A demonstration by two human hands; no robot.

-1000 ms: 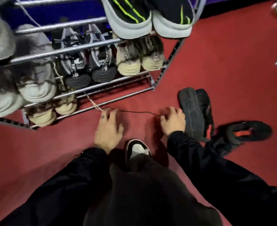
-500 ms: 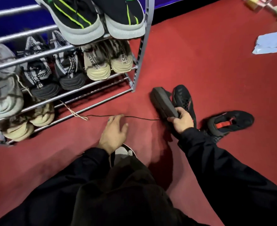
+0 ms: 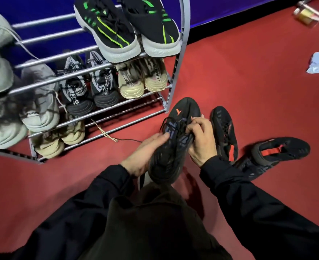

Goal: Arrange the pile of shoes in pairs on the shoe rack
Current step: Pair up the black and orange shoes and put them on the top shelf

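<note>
Above red floor (image 3: 248, 91), beside shoe rack (image 3: 173, 76): black shoe (image 3: 173, 147) gripped both sides, left hand (image 3: 145, 152) curled on its side, right hand (image 3: 202, 139) closed over laces. Two black shoes (image 3: 224, 132) on floor.
</note>
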